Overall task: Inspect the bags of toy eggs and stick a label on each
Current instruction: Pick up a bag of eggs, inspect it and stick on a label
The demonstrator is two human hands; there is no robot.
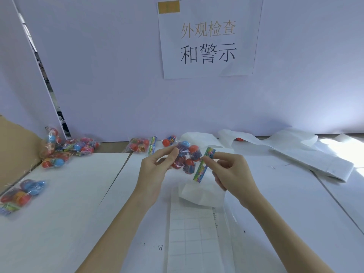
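I hold a clear bag of red and blue toy eggs point(187, 157) up above the table in the middle of the view. My left hand point(155, 170) pinches the bag's left edge with thumb and fingertips. My right hand point(230, 174) pinches the colourful header card point(203, 164) on the bag's right side. Below my hands a strip of white label backing point(194, 239), marked in a grid, lies on the table and curls up at its far end.
More bags of eggs lie about: a pile point(67, 150) at the back left beside a cardboard box point(17, 146), one bag point(21, 194) at the near left, another point(139, 145) at the back centre. Used backing strips point(307, 154) trail across the right. A wall sign point(208, 38) hangs ahead.
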